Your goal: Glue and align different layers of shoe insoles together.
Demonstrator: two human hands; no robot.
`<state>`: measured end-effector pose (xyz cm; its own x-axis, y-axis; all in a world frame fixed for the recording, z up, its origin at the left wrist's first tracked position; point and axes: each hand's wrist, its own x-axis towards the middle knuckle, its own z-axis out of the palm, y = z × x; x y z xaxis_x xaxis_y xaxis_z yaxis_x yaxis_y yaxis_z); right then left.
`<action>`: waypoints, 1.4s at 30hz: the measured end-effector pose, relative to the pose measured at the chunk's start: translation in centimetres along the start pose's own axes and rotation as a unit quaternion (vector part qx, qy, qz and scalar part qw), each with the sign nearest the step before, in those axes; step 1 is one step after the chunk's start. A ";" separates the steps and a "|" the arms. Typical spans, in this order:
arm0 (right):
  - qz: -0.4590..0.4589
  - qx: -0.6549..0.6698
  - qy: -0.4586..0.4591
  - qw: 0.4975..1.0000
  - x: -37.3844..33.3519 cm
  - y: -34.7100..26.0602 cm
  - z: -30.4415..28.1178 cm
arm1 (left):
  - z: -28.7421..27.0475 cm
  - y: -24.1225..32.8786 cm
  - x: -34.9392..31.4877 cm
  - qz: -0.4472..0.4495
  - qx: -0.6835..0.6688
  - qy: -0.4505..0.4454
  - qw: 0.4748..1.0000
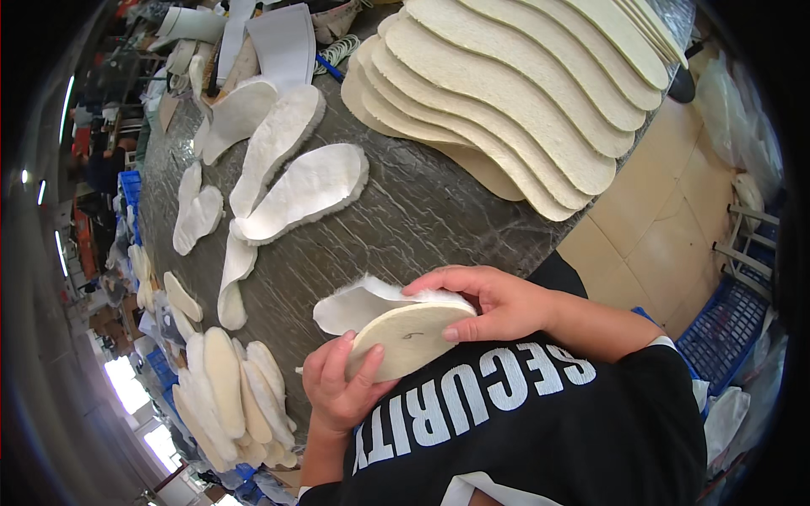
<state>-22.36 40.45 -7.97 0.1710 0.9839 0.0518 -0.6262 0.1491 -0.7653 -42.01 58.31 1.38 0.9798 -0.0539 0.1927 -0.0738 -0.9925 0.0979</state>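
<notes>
Pieces in hand: a cream insole (403, 339), dark mark on its upper face, lies against a white fleece-edged piece (353, 309) that shows behind its far edge; both are held close before the person's black shirt, at the near edge of the bench (439, 232).
Left hand (344, 378): grasping the cream insole by its left end, thumb on the marked face.
Right hand (499, 305): grasping at the right end, thumb on the cream face, fingers over the fleecy edge.
Step in hand: apparently matching the two layers; their outlines do not yet coincide at the left.
Next move: would seem to call for aligning the edges while both grips stay firm.
Far right of bench: fanned stack of cream insoles (498, 97).
Left of bench: loose white fleecy pieces (304, 194); nearer, a pile of insoles (224, 379).
</notes>
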 end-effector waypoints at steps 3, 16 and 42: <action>-0.013 -0.124 -0.032 0.992 0.3 -0.7 -0.6 | -0.1 -0.1 0.3 0.014 -0.002 -0.005 1.000; 0.036 -0.090 -0.067 0.993 0.3 -1.1 -1.1 | 0.0 -0.2 1.2 0.047 -0.003 -0.013 0.999; -0.025 0.232 -0.067 0.970 1.4 1.8 -1.2 | 0.0 -0.9 4.1 -0.097 -0.257 -0.037 0.961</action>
<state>-22.39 41.99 -10.04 0.1294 0.9734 0.1890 -0.8997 0.1954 -0.3903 -37.96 58.99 2.06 0.9936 0.0993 0.0543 0.0472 -0.7999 0.5983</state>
